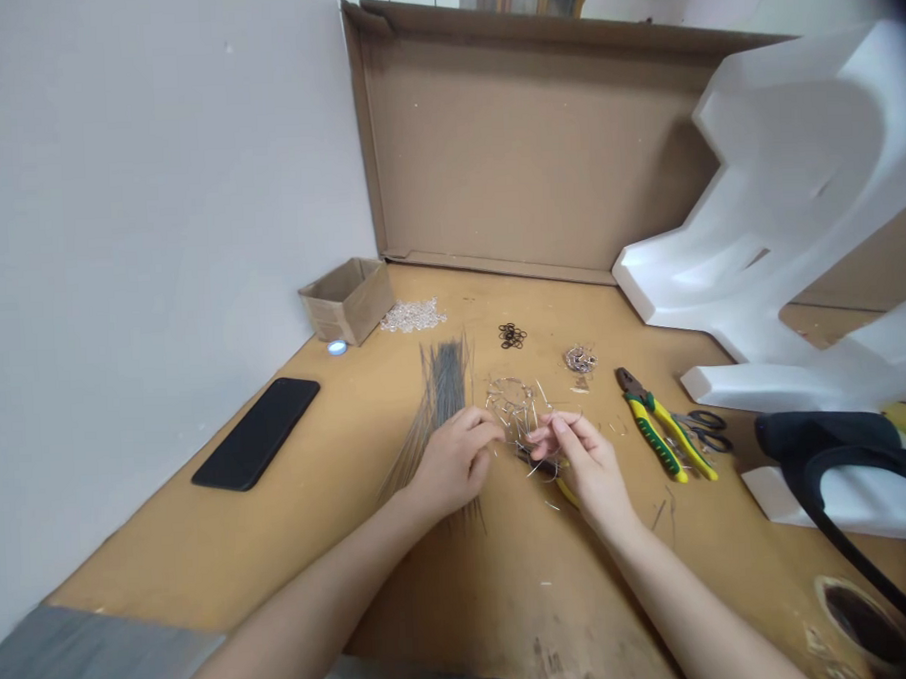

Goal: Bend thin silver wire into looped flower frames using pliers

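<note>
My right hand (590,466) is closed, thumb and forefinger pinching a thin metal wire (543,393). To its left, my left hand (454,460) has its fingers drawn together. What they hold, if anything, is too small to make out. Under and beside the left hand lies a bundle of straight grey wires (447,375). Just beyond both hands is a loose heap of bent wire pieces (510,397). A tool with a yellow handle (568,491) lies partly hidden by my right hand.
Yellow-green pliers (656,426) and scissors (708,430) lie right. Behind are black rings (511,335), a small wire cluster (580,359), clear beads (413,315) and a cardboard box (350,302). A phone (256,434) rests left; white foam (797,144) stands right.
</note>
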A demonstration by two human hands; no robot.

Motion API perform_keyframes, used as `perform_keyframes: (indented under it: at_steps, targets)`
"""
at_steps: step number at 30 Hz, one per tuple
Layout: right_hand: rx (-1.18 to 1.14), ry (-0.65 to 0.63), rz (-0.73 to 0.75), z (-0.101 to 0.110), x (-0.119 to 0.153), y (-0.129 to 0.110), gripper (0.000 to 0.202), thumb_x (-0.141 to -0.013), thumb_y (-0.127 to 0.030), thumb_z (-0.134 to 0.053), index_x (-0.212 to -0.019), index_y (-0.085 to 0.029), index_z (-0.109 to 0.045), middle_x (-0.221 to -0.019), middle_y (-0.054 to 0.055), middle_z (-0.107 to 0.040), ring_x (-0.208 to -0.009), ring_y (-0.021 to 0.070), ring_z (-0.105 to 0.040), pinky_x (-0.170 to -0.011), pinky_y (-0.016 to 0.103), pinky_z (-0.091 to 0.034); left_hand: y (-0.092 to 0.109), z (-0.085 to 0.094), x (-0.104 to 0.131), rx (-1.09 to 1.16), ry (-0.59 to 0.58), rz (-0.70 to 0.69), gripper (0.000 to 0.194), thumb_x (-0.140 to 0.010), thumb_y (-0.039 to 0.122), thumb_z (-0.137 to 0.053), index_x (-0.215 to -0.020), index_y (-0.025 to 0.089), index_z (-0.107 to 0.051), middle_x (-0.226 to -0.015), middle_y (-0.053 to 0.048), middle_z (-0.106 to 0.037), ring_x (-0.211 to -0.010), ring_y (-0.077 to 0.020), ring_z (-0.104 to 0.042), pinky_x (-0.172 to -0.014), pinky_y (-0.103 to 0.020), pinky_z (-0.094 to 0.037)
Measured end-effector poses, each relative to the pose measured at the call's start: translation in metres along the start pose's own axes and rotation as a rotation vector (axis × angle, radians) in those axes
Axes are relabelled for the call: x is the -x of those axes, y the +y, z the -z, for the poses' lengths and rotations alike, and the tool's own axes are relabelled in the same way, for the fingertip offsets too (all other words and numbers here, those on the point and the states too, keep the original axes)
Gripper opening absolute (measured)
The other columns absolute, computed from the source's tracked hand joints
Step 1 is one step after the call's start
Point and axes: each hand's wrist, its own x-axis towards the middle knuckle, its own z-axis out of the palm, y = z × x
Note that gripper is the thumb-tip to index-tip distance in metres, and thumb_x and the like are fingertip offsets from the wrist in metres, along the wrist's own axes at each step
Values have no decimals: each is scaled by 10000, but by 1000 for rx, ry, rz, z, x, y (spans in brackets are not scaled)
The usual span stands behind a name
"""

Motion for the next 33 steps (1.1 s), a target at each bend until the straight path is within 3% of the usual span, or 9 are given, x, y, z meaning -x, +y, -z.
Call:
perform_keyframes:
  at_steps: [4,7,12,17,20,24,29,33]
  targets:
    - [89,-10,-9,-4,3,-3,225,-812,-389,-529,-871,-179,-586,-776,34,-654,-596,116,-586,-632,264,-473,4,-1,-1,23,31,78,104,-796,197,-469,-819,171,-568,-857,-42,-545,-820,-157,-512,-733,-281,-412]
    - [157,-53,9,-7,7,-4,241,-814,-399,-521,-867,-173,-585,-793,41,-648,-606,123,-583,-639,271,-474,8,-4,-1,-52,46,155,197,-761,350,-554,-704,161,-559,-761,-38,-537,-769,-173,-505,-691,-295,-406]
    - [166,-11,8,-7,6,-5,251,-829,-406,-494,-865,-172,-576,-780,39,-652,-561,113,-579,-601,260,-469,9,-6,-1,121,54,233,153,-834,212,-421,-785,166,-558,-780,-31,-544,-750,-143,-510,-662,-262,-411]
    - [142,-13,-12,-5,4,-5,267,-826,-423,-492,-855,-171,-575,-766,40,-659,-547,113,-582,-595,260,-471,1,-12,-1,400,69,392,109,-847,213,-412,-892,170,-502,-816,-28,-579,-730,-128,-556,-648,-253,-458]
    - [157,-15,-15,-6,4,-6,274,-824,-426,-493,-860,-167,-574,-778,48,-657,-552,119,-586,-600,268,-473,1,-11,-1,156,208,261,242,-800,160,-476,-1040,180,-466,-999,-75,-553,-922,-170,-540,-783,-322,-455]
    - [153,-38,-33,-8,5,-7,270,-815,-419,-510,-866,-166,-588,-742,34,-653,-543,116,-585,-587,258,-467,9,-4,-3,-263,131,-73,252,-797,122,-474,-1026,211,-534,-1189,-89,-482,-1171,-233,-389,-958,-405,-335]
    - [146,-76,-60,-11,9,-4,265,-803,-410,-529,-867,-167,-611,-718,25,-650,-528,111,-579,-570,250,-465,15,-4,-2,-423,94,-95,143,-816,162,-471,-913,182,-575,-1086,-92,-530,-1091,-237,-435,-917,-396,-359]
    - [186,-78,-74,-11,10,-2,290,-799,-424,-525,-885,-161,-610,-720,27,-639,-494,107,-566,-541,248,-462,13,-5,1,-371,124,-76,117,-828,182,-461,-815,174,-576,-969,-80,-548,-944,-203,-497,-808,-341,-414]
